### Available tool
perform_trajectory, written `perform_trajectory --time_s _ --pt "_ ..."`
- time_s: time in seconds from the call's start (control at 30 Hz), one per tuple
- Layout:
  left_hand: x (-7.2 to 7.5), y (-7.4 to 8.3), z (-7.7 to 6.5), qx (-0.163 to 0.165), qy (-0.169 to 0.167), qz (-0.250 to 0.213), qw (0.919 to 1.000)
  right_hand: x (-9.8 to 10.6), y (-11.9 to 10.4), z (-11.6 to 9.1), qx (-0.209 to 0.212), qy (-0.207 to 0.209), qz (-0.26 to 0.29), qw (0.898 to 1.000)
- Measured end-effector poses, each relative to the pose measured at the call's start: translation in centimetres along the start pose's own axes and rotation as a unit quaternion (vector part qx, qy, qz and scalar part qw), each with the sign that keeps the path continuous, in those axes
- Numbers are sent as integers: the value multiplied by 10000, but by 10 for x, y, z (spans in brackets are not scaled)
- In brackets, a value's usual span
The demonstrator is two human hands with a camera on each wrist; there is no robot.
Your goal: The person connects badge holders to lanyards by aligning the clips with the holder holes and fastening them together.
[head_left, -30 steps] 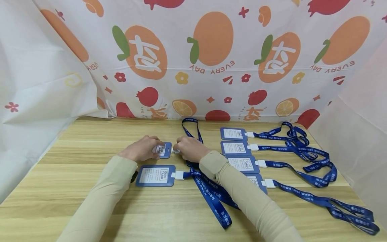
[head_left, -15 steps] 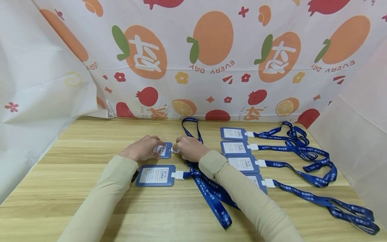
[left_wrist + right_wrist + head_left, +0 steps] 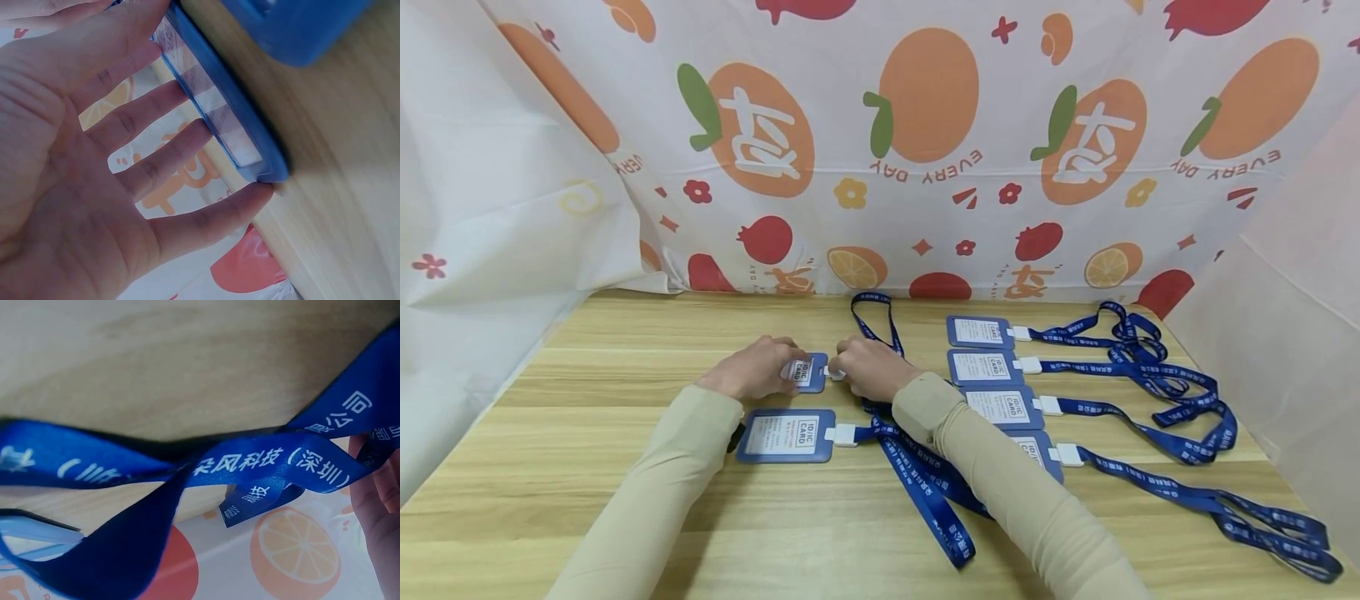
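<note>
A blue badge holder [image 3: 811, 372] with a white ID/IC card lies at the left middle of the table in the head view. My left hand [image 3: 752, 368] holds it by its long edges, covering its left part. In the left wrist view the fingertips press along one edge of the holder [image 3: 215, 100]. My right hand [image 3: 874, 368] pinches the white clip [image 3: 835, 374] at the holder's slotted end. The fingers hide most of this clip. Its blue lanyard [image 3: 874, 317] loops out behind the hand. Blue strap [image 3: 244, 459] with white lettering crosses the right wrist view.
Just nearer lies another badge holder [image 3: 786, 436], its lanyard [image 3: 928, 492] running under my right forearm. Several clipped badge holders [image 3: 979, 331] form a column at the right, their lanyards [image 3: 1187, 400] spread toward the right edge. A fruit-patterned cloth [image 3: 850, 217] hangs behind the table.
</note>
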State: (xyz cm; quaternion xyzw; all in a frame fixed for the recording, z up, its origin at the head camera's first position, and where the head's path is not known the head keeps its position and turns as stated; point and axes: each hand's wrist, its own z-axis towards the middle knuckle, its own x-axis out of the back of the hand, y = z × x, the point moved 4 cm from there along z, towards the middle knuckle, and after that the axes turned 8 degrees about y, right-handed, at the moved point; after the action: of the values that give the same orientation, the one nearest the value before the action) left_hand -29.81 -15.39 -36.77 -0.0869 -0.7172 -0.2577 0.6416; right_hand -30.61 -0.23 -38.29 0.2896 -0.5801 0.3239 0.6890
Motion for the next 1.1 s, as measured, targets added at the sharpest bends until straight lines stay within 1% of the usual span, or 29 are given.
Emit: perform_trajectory --time_s 0.23,0.67,1.1 --pt "0 0 1 -27 30 -62 10000 -1 -1 0 23 12 -28 10000" --pt "-2 -2 2 -88 40 -65 9999 -2 -1 0 -78 -45 -41 10000" --pt "-1 1 2 4 -57 18 10000 -1 -3 1 -136 -83 -41 9999"
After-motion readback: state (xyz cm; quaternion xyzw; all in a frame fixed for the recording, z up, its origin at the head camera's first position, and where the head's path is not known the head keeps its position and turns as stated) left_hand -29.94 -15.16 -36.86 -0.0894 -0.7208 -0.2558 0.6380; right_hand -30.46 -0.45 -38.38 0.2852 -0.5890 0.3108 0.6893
